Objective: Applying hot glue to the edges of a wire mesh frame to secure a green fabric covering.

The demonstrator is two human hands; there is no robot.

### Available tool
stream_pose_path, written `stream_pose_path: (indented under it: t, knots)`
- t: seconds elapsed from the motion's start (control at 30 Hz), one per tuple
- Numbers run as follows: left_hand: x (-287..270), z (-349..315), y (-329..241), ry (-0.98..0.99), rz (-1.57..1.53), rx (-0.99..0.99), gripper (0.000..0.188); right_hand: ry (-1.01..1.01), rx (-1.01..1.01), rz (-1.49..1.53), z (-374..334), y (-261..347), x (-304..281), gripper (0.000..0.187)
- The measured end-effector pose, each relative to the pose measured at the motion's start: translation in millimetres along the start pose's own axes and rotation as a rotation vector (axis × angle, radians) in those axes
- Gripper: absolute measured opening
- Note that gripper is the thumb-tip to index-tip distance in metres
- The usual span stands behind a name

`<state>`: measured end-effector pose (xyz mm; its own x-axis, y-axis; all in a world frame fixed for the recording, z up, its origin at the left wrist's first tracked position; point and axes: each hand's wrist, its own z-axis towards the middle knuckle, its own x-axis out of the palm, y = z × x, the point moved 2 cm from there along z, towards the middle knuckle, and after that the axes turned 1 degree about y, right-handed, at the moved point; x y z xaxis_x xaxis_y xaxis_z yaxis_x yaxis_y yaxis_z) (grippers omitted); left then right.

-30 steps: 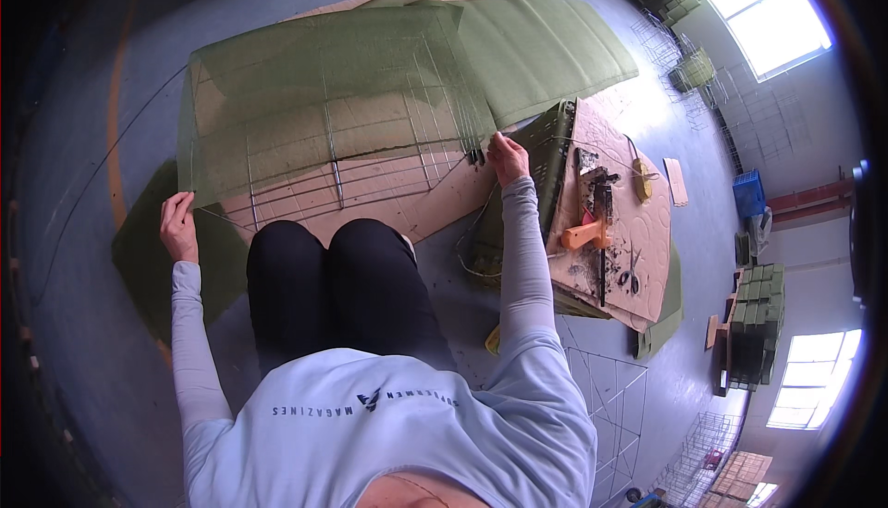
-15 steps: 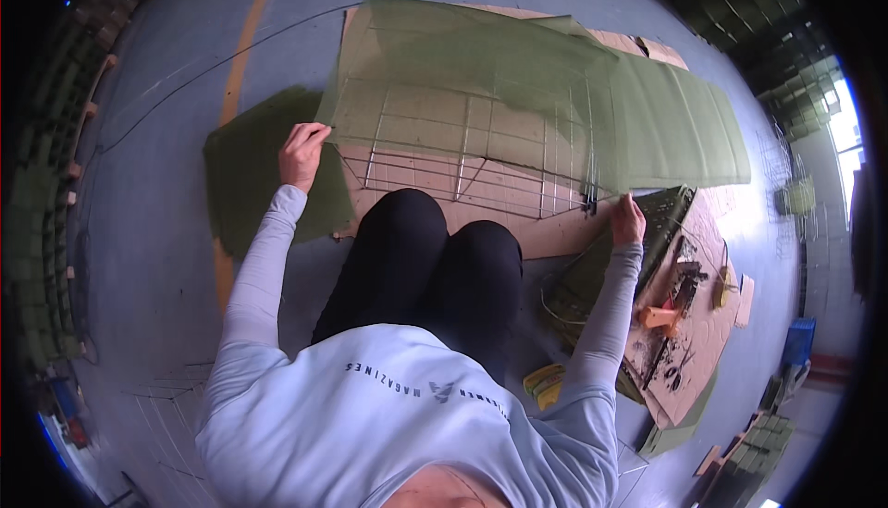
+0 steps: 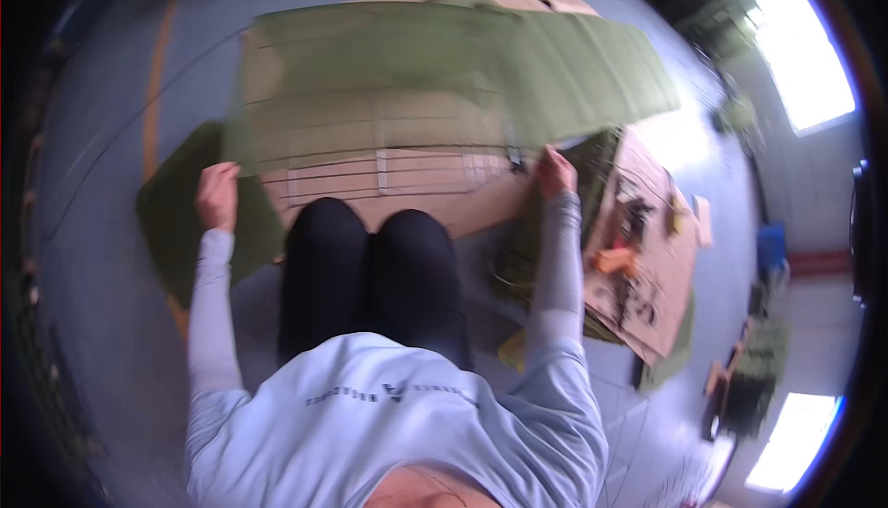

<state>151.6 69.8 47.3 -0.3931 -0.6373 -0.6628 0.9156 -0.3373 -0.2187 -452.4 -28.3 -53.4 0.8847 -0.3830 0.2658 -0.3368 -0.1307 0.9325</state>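
Our left hand (image 3: 218, 197) and right hand (image 3: 556, 173) pinch green mesh (image 3: 370, 50) over the wire frame (image 3: 382, 172), whose near side lies uncovered.

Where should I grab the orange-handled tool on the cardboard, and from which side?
By the orange handle, probably with the right hand, coming from the left. The handle juts left of the dark clutter on the cardboard, toward the right forearm. That hand pinches the green mesh, so it would need freeing first. Blur hides finer detail.
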Motion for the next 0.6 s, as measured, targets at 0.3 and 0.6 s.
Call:
stream_pose_path:
  t: [0.3, 0.6]
  knots:
    - [19.9, -6.1, -0.9, 0.026, -0.004, -0.040, 0.013, 0.007, 0.057, 0.063, -18.3, 19.5, -18.4, 0.010]
    - [1.6, -7.6, 10.9, 0.030, 0.015, 0.008, 0.018, 0.034, 0.032, 0.105, -12.2, 6.6, 16.3, 0.014]
